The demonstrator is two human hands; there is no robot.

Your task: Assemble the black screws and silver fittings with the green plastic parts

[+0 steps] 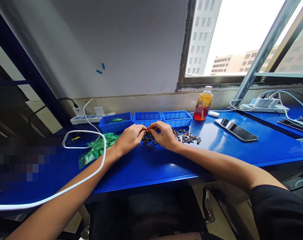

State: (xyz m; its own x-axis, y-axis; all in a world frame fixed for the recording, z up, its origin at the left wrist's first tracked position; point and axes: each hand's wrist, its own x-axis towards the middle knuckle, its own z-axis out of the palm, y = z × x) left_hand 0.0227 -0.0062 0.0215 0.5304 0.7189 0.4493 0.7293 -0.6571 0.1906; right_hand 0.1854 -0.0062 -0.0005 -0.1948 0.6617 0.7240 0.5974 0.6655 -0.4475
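Our L hand (134, 135) & R hand (165, 135) meet, fingers bent, over sm. black metal screws (147, 145) on a glossy blue tabletop (141, 170), nr. three rectangular blue plastic bins (176, 123); what the fingers grip, we can't tell. R. of bins: white-capped plastic bottle (200, 115) w/ yellow-and-red label (205, 99), lettering too sm. to read.

A bright window (231, 40) adjoins a grey wall (131, 50) behind the blue table (146, 170).

left hand (133, 135) beside right hand (165, 134), fingers (140, 127) bent inward (arms (211, 160) outstretched).
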